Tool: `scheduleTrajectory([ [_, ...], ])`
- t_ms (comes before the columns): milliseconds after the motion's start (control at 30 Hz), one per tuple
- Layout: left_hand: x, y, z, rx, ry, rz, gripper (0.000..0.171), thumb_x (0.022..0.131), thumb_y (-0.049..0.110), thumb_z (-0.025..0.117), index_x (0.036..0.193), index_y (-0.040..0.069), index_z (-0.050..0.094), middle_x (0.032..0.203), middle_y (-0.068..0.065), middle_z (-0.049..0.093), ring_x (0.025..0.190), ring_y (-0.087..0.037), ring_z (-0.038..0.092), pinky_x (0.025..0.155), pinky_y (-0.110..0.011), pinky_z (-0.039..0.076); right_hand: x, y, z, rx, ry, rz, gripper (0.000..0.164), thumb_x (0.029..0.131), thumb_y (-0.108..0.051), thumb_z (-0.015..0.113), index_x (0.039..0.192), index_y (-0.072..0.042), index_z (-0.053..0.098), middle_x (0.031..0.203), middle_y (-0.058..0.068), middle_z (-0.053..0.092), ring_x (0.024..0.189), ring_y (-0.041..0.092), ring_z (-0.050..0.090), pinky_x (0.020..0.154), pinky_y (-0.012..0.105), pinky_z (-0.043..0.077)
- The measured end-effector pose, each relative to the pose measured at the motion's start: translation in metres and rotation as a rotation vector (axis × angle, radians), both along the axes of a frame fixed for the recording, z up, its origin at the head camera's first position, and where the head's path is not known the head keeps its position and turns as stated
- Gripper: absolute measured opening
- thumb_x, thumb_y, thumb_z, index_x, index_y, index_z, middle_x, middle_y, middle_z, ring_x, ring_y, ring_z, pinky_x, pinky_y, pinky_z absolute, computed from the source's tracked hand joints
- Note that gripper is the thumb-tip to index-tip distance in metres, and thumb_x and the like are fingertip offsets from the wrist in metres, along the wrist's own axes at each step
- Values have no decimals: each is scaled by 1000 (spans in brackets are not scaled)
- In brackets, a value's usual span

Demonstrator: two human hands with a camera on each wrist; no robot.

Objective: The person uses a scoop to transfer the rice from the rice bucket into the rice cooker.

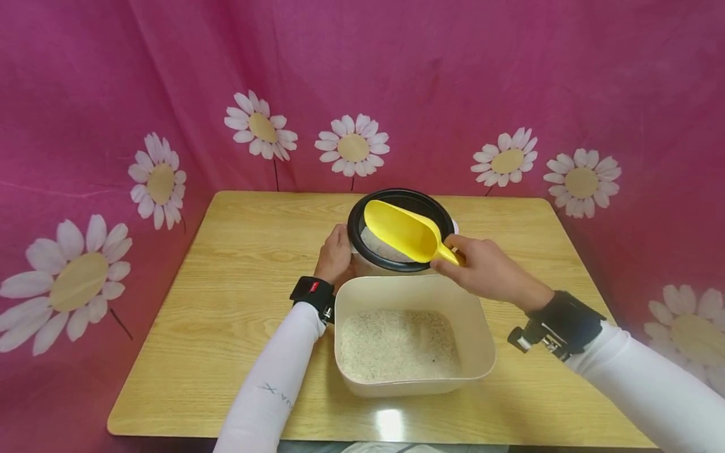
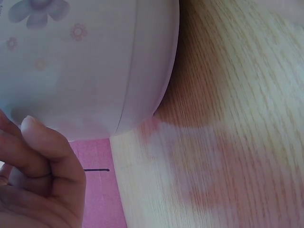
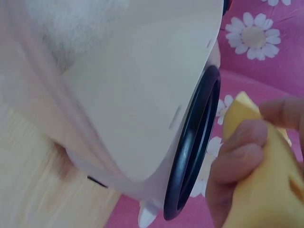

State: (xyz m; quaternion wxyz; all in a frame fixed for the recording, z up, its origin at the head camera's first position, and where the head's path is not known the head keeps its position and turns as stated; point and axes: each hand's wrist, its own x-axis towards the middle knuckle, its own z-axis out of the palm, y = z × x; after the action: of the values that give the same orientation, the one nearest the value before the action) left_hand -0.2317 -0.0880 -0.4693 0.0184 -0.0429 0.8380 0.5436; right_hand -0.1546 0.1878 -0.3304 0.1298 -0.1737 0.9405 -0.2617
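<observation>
Two hands on the job, both near the black-rimmed pot (image 1: 370, 258), taken as landmark. Yellow scoop (image 1: 399, 229) lies across the pot's mouth; right hand (image 1: 481, 267), at the pot's right, grips its handle, thumb and fingers closed round it. Scoop face toward the head camera looks bare. Hold at the narrow end probably keeps the fingers outside the rim and leaves the wrist free to tilt. Scoop-to-rim contact: cannot tell from above.

Left hand (image 1: 335, 255) is at the pot's left side, fingers bent near its flower-printed wall; whether they grip or merely press, cannot tell. Likely there to steady the pot.

Pale grain-like contents (image 1: 376, 244) show inside the pot, below the scoop. Cream tub (image 1: 474, 333) sits just on the pot's near side, toward the person, with more pale grains (image 1: 396, 346) across its floor. Close placing presumably keeps the reach between the two short. Wood-grain table (image 1: 255, 264) under both; pink daisy cloth (image 1: 419, 75) hangs beyond the pot.
</observation>
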Motion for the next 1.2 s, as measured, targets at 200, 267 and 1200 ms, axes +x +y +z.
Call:
scheduleTrajectory([
  [200,2,0,1,4,2,-11,50,113,46,22,134,13,53,104,-15,58,95,-31,59,86,-39,46,14,0,0,-53,-94,103,29,99,-33,70,116,-11,64,78,3,57,62,16,53,57,25,48],
  [267,2,-1,1,8,2,-13,50,113,46,22,136,13,52,112,-16,61,104,-32,61,94,-44,49,18,2,-2,-57,-99,139,27,98,-32,71,116,-13,65,75,1,57,61,14,52,56,23,46],
  [1200,1,0,2,-13,22,9,48,113,42,25,136,14,55,130,-16,64,119,-35,60,105,-52,47,44,17,-20,223,52,459,21,94,-33,76,101,-18,63,74,-12,58,58,-2,47,61,17,46],
])
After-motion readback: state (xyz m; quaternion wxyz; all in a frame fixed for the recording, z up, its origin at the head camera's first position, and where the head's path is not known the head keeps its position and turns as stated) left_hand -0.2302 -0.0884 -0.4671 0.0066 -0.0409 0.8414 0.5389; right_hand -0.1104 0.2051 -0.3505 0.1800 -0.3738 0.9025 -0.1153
